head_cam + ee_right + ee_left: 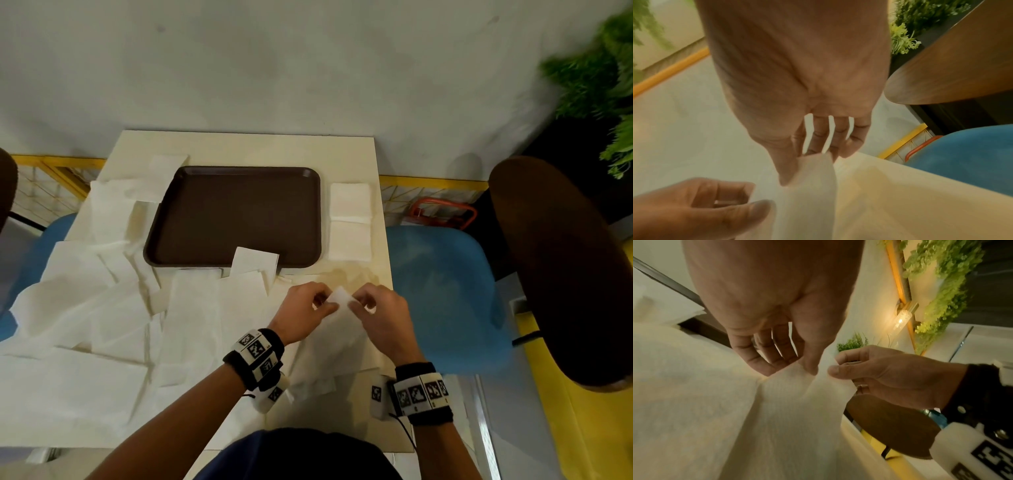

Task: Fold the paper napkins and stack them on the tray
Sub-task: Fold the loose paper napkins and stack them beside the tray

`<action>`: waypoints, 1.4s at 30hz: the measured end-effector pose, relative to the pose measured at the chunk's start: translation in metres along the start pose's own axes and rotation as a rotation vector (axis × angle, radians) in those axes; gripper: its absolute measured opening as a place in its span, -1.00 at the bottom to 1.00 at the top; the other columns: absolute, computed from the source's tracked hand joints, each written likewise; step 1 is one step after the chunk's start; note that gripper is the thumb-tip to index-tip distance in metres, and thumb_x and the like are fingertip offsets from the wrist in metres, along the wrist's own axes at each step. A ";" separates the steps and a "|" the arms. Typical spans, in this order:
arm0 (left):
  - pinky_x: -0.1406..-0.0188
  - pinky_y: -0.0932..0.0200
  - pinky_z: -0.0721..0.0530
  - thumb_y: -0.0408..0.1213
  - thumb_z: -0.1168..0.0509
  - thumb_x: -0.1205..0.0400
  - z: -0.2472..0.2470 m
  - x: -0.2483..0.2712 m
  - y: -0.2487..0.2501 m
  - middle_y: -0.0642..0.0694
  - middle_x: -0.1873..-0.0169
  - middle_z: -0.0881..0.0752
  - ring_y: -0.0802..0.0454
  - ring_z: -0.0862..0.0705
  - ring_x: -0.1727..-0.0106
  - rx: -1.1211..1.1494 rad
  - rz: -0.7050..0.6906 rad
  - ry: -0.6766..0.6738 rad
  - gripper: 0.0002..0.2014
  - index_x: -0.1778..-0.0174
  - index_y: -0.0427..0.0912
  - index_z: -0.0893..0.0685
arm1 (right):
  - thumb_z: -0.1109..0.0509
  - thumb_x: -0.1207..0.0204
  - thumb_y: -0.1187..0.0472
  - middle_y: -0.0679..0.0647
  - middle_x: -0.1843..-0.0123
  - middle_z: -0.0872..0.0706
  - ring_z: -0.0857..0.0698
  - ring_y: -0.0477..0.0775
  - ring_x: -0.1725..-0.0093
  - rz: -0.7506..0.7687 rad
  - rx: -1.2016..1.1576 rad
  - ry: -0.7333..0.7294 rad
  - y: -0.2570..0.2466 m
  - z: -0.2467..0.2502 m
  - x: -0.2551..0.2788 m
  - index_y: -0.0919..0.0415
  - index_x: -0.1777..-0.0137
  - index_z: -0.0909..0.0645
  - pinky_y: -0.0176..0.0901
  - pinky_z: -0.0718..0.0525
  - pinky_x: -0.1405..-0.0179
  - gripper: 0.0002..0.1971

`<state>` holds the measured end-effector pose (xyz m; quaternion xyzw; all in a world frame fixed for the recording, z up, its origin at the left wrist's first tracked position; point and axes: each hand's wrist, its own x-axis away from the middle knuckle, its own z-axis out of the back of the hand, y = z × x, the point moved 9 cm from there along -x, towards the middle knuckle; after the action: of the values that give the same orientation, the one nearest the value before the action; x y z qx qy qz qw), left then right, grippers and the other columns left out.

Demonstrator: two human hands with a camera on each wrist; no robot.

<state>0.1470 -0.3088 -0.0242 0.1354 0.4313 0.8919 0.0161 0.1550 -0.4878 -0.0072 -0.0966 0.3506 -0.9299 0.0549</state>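
Observation:
Both hands hold one white paper napkin (337,308) lifted a little above the table's front right part. My left hand (305,313) pinches its left top edge and my right hand (375,308) pinches its right top edge. The left wrist view shows the napkin (797,402) hanging down from the left hand (793,360), with the right hand (869,371) beside it. In the right wrist view the right hand (813,154) grips the napkin (807,186). A dark brown tray (171,240) lies beyond, with a small folded napkin (255,262) overlapping its near rim.
Many unfolded white napkins (102,291) cover the left and middle of the cream table (359,150). Two piles of folded napkins (350,221) sit right of the tray. Blue chairs (445,291) and a brown round table (561,267) stand to the right, green plants (603,68) behind.

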 end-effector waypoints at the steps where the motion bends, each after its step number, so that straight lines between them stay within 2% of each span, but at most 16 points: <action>1: -0.01 0.17 -0.73 -0.04 -0.51 -0.71 0.005 0.003 0.003 0.13 0.11 -0.80 0.18 -0.74 0.06 0.033 -0.007 -0.003 -0.86 -0.02 -0.01 -0.80 | -0.58 -0.69 0.05 -0.20 0.12 -0.75 -0.68 -0.12 0.07 0.025 -0.072 0.026 -0.007 0.008 0.001 -0.10 0.11 -0.68 -0.16 -0.65 0.07 -0.84; 5: -0.02 -0.14 -0.76 0.08 -0.44 -0.73 0.026 0.010 0.006 -0.04 0.21 -0.81 -0.04 -0.77 0.13 0.142 -0.029 -0.007 -0.65 0.06 -0.18 -0.81 | -0.56 -0.72 0.05 -0.20 0.06 -0.80 -0.75 -0.10 0.03 0.071 -0.350 0.129 -0.034 0.040 0.005 -0.07 0.04 -0.72 -0.33 -0.64 0.12 -0.89; 8: 0.10 -0.19 -0.71 0.12 -0.39 -0.76 0.044 0.016 0.015 -0.26 0.21 -0.74 -0.24 -0.70 0.17 0.236 -0.049 0.041 -0.57 0.12 -0.23 -0.73 | -0.60 -0.69 0.00 -0.15 -0.09 -0.86 -0.82 -0.12 -0.07 -0.018 -0.542 0.137 -0.036 0.045 0.002 -0.06 -0.15 -0.70 -0.26 -0.77 -0.01 -0.84; 12: 0.02 -0.09 -0.79 -0.10 -0.39 -0.82 0.074 0.021 0.031 -0.01 0.19 -0.84 -0.02 -0.79 0.13 0.413 -0.046 0.139 -0.82 0.01 -0.09 -0.81 | -0.69 -0.60 -0.02 -0.02 -0.11 -0.92 -0.89 -0.04 -0.13 -0.121 -0.652 -0.023 -0.037 0.026 -0.002 0.00 -0.25 -0.69 -0.01 -0.86 -0.17 -0.67; 15: -0.24 -0.37 -0.80 -0.10 -0.37 -0.83 0.090 0.024 0.039 -0.07 -0.03 -0.90 -0.19 -0.86 -0.12 0.489 -0.025 0.184 -0.79 -0.20 -0.16 -0.77 | -0.65 -0.65 0.10 -0.09 -0.01 -0.92 -0.88 -0.10 -0.03 -0.061 -0.611 -0.140 -0.047 0.018 0.000 0.02 -0.03 -0.80 -0.01 -0.82 -0.11 -0.92; 16: -0.26 -0.39 -0.79 -0.14 -0.35 -0.84 0.094 0.024 0.039 -0.08 -0.07 -0.90 -0.17 -0.86 -0.14 0.520 -0.021 0.202 -0.80 -0.29 -0.15 -0.72 | -0.62 -0.68 0.15 -0.12 0.08 -0.90 -0.84 -0.13 0.06 -0.040 -0.604 -0.172 -0.052 0.017 0.002 -0.02 0.09 -0.80 -0.06 -0.77 -0.05 -0.88; 20: -0.29 -0.07 -0.83 -0.41 -0.21 -0.88 0.114 0.027 0.039 -0.14 -0.11 -0.88 -0.05 -0.86 -0.19 0.584 -0.074 0.281 -0.46 -0.73 0.13 -0.33 | -0.51 -0.77 0.25 -0.27 0.35 -0.62 -0.55 -0.24 0.29 0.025 -0.619 -0.184 -0.065 0.024 0.003 -0.15 0.38 -0.69 -0.31 -0.50 0.15 -0.55; 24: -0.48 -0.05 -0.72 -0.71 -0.14 -0.72 0.119 0.021 0.032 0.08 -0.42 -0.70 0.10 -0.69 -0.47 0.288 -0.150 0.253 -0.20 -0.78 0.15 -0.36 | -0.50 -0.79 0.15 0.07 0.17 -0.75 -0.67 -0.02 0.11 0.021 -0.732 -0.165 -0.066 0.032 -0.003 0.10 0.13 -0.78 -0.06 -0.62 0.02 -0.79; 26: -0.65 -0.01 -0.57 -0.61 -0.39 -0.67 0.113 0.018 0.034 0.07 -0.67 -0.43 0.19 -0.42 -0.69 0.049 -0.223 0.238 -0.16 -0.77 0.20 -0.38 | -0.51 -0.76 0.03 0.37 0.09 -0.70 -0.65 0.12 0.07 0.008 -0.788 -0.190 -0.070 0.032 -0.005 0.27 0.01 -0.75 0.09 -0.59 -0.03 -0.72; 28: -0.73 0.17 -0.39 -0.41 -0.58 -0.63 0.106 0.016 0.037 0.06 -0.80 -0.21 0.15 -0.19 -0.82 -0.038 -0.308 0.213 -0.15 -0.78 0.19 -0.39 | -0.49 -0.77 -0.02 0.48 0.02 -0.67 -0.64 0.23 0.04 0.008 -0.831 -0.222 -0.076 0.032 -0.006 0.34 -0.07 -0.73 0.19 -0.59 -0.03 -0.65; 30: -0.69 0.15 -0.42 -0.40 -0.58 -0.63 0.100 0.013 0.041 0.07 -0.82 -0.21 0.08 -0.19 -0.85 -0.037 -0.378 0.188 -0.20 -0.76 0.13 -0.45 | -0.49 -0.76 -0.04 0.54 -0.03 -0.66 -0.63 0.26 0.02 0.005 -0.855 -0.245 -0.081 0.032 -0.007 0.35 -0.13 -0.75 0.21 -0.55 -0.01 -0.62; 33: -0.63 -0.01 -0.58 -0.60 -0.38 -0.71 0.099 0.010 0.047 0.10 -0.64 -0.58 0.13 -0.45 -0.73 0.016 -0.414 0.177 -0.42 -0.60 -0.02 -0.68 | -0.55 -0.74 0.00 0.52 -0.08 -0.74 -0.73 0.32 -0.04 -0.024 -0.904 -0.222 -0.084 0.037 -0.008 0.34 -0.21 -0.78 0.27 -0.64 -0.05 -0.65; 35: -0.37 0.03 -0.74 -0.64 -0.26 -0.73 0.100 0.009 0.048 0.11 -0.37 -0.80 0.16 -0.72 -0.46 0.083 -0.363 0.154 -0.51 -0.47 -0.10 -0.77 | -0.61 -0.68 0.15 0.33 -0.16 -0.88 -0.86 0.34 -0.19 -0.076 -0.946 -0.212 -0.085 0.042 -0.008 0.26 -0.28 -0.81 0.25 -0.81 -0.20 -0.74; 37: -0.14 0.17 -0.78 -0.60 -0.21 -0.79 0.098 0.009 0.042 0.06 -0.19 -0.87 0.12 -0.83 -0.24 0.193 -0.259 0.117 -0.60 -0.40 -0.16 -0.79 | -0.68 -0.58 0.25 0.25 -0.17 -0.91 -0.90 0.36 -0.19 -0.111 -0.950 -0.201 -0.085 0.046 -0.007 0.20 -0.30 -0.78 0.26 -0.89 -0.17 -0.68; 40: -0.11 0.10 -0.84 -0.47 -0.15 -0.90 0.087 0.011 0.029 -0.17 -0.11 -0.87 -0.06 -0.87 -0.16 0.430 -0.068 0.005 -0.71 -0.33 -0.25 -0.77 | -0.77 -0.49 0.24 0.16 -0.07 -0.92 -0.92 0.26 -0.06 -0.126 -0.844 -0.048 -0.077 0.054 -0.012 0.06 -0.22 -0.71 0.25 -0.92 -0.03 -0.62; 42: -0.11 0.07 -0.83 -0.40 -0.12 -0.92 0.080 0.016 0.027 -0.19 -0.07 -0.88 -0.02 -0.87 -0.08 0.531 0.028 -0.049 -0.71 -0.33 -0.27 -0.76 | -0.78 -0.49 0.18 0.11 -0.01 -0.91 -0.90 0.15 -0.03 -0.087 -0.742 0.068 -0.076 0.059 -0.015 -0.01 -0.17 -0.65 0.10 -0.89 0.05 -0.61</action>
<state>0.1546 -0.2629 0.0477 0.1622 0.6477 0.7441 -0.0218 0.1793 -0.4659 0.0845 -0.0936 0.6608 -0.7439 -0.0348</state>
